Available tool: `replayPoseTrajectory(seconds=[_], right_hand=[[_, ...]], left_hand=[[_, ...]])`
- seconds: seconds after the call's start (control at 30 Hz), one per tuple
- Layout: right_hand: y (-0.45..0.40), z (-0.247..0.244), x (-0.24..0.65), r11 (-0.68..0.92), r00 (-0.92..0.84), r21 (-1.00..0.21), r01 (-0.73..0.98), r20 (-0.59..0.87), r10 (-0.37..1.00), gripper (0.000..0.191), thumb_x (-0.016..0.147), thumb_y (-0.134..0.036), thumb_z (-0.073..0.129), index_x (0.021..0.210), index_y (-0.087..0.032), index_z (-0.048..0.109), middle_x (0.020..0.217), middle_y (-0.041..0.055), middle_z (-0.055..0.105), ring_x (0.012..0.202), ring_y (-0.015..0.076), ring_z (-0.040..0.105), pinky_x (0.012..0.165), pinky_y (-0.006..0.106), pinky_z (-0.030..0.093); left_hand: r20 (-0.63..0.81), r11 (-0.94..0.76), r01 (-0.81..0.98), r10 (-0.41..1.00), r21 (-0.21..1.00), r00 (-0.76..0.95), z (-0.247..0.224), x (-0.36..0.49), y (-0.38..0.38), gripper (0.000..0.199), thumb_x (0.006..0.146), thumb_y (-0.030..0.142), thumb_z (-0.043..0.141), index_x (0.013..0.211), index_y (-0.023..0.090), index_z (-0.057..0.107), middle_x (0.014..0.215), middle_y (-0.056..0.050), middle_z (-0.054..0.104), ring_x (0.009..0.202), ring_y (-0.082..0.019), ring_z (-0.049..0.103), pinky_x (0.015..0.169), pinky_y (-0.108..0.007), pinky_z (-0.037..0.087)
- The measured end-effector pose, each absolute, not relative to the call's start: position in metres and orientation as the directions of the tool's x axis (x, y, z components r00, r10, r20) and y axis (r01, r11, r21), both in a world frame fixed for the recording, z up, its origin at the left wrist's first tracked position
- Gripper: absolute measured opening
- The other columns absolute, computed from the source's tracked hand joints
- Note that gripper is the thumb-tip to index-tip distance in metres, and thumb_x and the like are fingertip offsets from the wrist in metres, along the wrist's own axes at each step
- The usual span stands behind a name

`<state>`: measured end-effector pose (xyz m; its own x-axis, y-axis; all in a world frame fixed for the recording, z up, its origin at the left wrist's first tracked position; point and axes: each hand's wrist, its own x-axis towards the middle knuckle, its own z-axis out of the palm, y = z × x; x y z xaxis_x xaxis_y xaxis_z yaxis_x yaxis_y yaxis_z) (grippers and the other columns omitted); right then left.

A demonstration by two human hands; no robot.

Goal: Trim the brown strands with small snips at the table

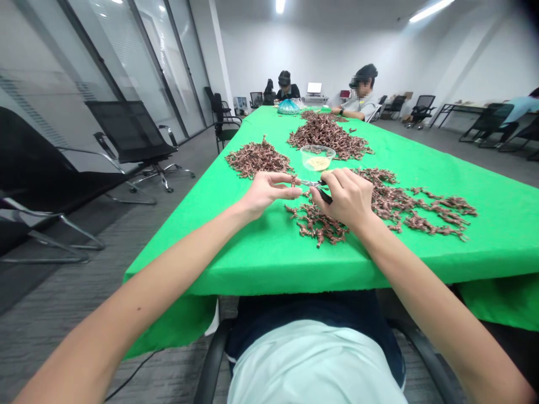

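Note:
Between the thumb and fingers of my left hand is a small brown figure-like piece. My right hand is wrapped round the black handles of a pair of pliers, whose metal jaws point left and reach the brown piece. Whether the jaws grip it is too small to tell. Just beyond my hands stands a clear plastic bowl with pale yellow bits in it. Loose brown pieces lie beneath and beside my right hand, and a separate heap of them is beyond my left hand.
A green cloth covers the long table. A larger brown heap lies farther back, near a blue plastic bag. People sit along the far part, one at the right side. Black chairs stand left of the table.

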<state>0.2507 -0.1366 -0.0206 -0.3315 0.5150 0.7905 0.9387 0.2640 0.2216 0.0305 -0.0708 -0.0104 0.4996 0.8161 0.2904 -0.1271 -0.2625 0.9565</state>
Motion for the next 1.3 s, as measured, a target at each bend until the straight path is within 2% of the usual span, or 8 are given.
replayPoseTrajectory(seconds=[0.3, 0.5, 0.67, 0.9, 1.0, 1.07, 1.2, 1.3], right_hand=[[-0.137, -0.02, 0.251, 0.262, -0.406, 0.315, 0.912, 0.774, 0.486, 0.039, 0.1, -0.05, 0.044, 0.093, -0.018, 0.065, 0.086, 0.0108, 0.065, 0.083, 0.024, 0.054, 0.071, 0.036, 0.036], [-0.137, -0.02, 0.25, 0.293, -0.398, 0.281, 0.914, 0.758, 0.516, 0.04, 0.099, -0.052, 0.044, 0.092, -0.019, 0.064, 0.086, 0.0106, 0.065, 0.083, 0.024, 0.053, 0.071, 0.036, 0.034], [-0.138, -0.019, 0.25, 0.263, -0.412, 0.318, 0.911, 0.745, 0.524, 0.04, 0.1, -0.053, 0.043, 0.089, -0.019, 0.063, 0.083, 0.0096, 0.064, 0.08, 0.0228, 0.052, 0.067, 0.035, 0.032], [-0.138, -0.021, 0.248, 0.259, -0.372, 0.269, 0.928, 0.737, 0.564, 0.043, 0.098, -0.054, 0.044, 0.084, -0.019, 0.064, 0.08, 0.0101, 0.065, 0.077, 0.0219, 0.053, 0.063, 0.034, 0.028], [-0.136, -0.024, 0.248, 0.278, -0.319, 0.185, 0.943, 0.743, 0.589, 0.045, 0.098, -0.055, 0.044, 0.083, -0.018, 0.066, 0.078, 0.0095, 0.067, 0.072, 0.0205, 0.055, 0.061, 0.033, 0.026], [-0.134, -0.024, 0.247, 0.314, -0.271, 0.083, 0.946, 0.733, 0.623, 0.045, 0.096, -0.055, 0.047, 0.08, -0.018, 0.068, 0.073, 0.0079, 0.067, 0.066, 0.0181, 0.053, 0.06, 0.032, 0.026], [-0.133, -0.019, 0.246, 0.441, -0.224, -0.207, 0.873, 0.634, 0.74, 0.051, 0.095, -0.055, 0.049, 0.063, -0.018, 0.063, 0.055, 0.0014, 0.057, 0.052, 0.0119, 0.041, 0.059, 0.03, 0.029], [-0.134, -0.013, 0.246, 0.47, -0.214, -0.419, 0.777, 0.525, 0.824, 0.06, 0.097, -0.058, 0.047, 0.053, -0.018, 0.055, 0.047, -0.0021, 0.045, 0.048, 0.0097, 0.033, 0.055, 0.03, 0.026]], left_hand=[[0.264, -0.219, -0.148, 0.797, 0.964, 0.543, -0.01, 0.031, -0.073, 0.045, 0.052, 0.034, 0.099, 0.089, 0.015, 0.081, 0.089, -0.007, 0.077, 0.073, -0.015, 0.069, 0.074, -0.031, 0.056], [0.252, -0.208, -0.142, 0.802, 0.968, 0.542, -0.013, 0.03, -0.071, 0.045, 0.052, 0.035, 0.099, 0.088, 0.014, 0.08, 0.084, -0.007, 0.076, 0.072, -0.015, 0.069, 0.072, -0.031, 0.057], [0.245, -0.209, -0.128, 0.798, 0.97, 0.551, -0.013, 0.03, -0.07, 0.042, 0.053, 0.035, 0.098, 0.085, 0.014, 0.08, 0.081, -0.007, 0.076, 0.07, -0.015, 0.068, 0.071, -0.031, 0.058], [0.251, -0.271, -0.048, 0.793, 0.961, 0.555, -0.01, 0.028, -0.072, 0.051, 0.052, 0.038, 0.098, 0.095, 0.015, 0.083, 0.08, -0.007, 0.076, 0.07, -0.018, 0.069, 0.072, -0.035, 0.059], [0.309, -0.355, -0.021, 0.779, 0.935, 0.545, -0.01, 0.028, -0.073, 0.054, 0.051, 0.039, 0.098, 0.097, 0.014, 0.083, 0.085, -0.008, 0.077, 0.071, -0.019, 0.07, 0.07, -0.035, 0.059], [0.367, -0.451, 0.012, 0.74, 0.892, 0.564, -0.011, 0.027, -0.072, 0.053, 0.053, 0.039, 0.097, 0.098, 0.014, 0.083, 0.094, -0.01, 0.077, 0.071, -0.018, 0.07, 0.067, -0.033, 0.058], [0.452, -0.619, 0.103, 0.667, 0.778, 0.592, -0.01, 0.024, -0.071, 0.044, 0.06, 0.037, 0.094, 0.099, 0.019, 0.084, 0.097, -0.009, 0.077, 0.07, -0.016, 0.068, 0.066, -0.03, 0.059], [0.454, -0.618, 0.113, 0.677, 0.778, 0.579, -0.008, 0.023, -0.071, 0.042, 0.06, 0.034, 0.094, 0.098, 0.019, 0.084, 0.091, -0.007, 0.078, 0.071, -0.018, 0.07, 0.068, -0.03, 0.059]])
